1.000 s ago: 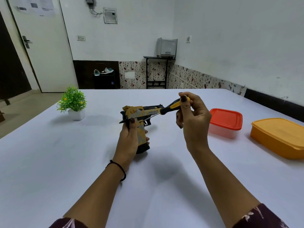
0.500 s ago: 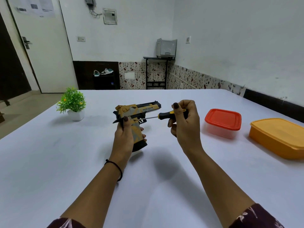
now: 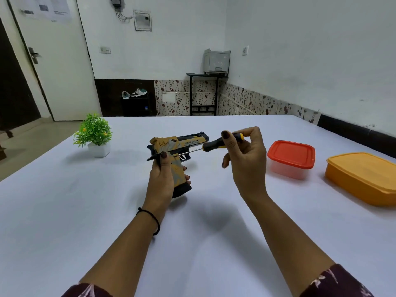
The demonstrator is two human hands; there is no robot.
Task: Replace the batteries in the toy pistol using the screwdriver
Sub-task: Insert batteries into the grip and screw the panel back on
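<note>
A yellow and black toy pistol (image 3: 179, 144) is held upright above the white table (image 3: 64, 211), barrel pointing right. My left hand (image 3: 162, 179) grips its handle from the left, thumb on the near side. My right hand (image 3: 244, 155) pinches the black and yellow handle of a screwdriver (image 3: 214, 144). The thin metal shaft runs left and its tip touches the pistol's side just above the grip. No batteries are visible.
A small green potted plant (image 3: 94, 133) stands at the table's far left. To the right sit a clear box with a red lid (image 3: 291, 154) and an orange lidded box (image 3: 364, 176). A door, a shelf and a stand with a printer are behind the table.
The screwdriver has dropped from up near the barrel to the pistol's side above the grip. The right hand has turned on the handle. The pistol has shifted slightly left.
</note>
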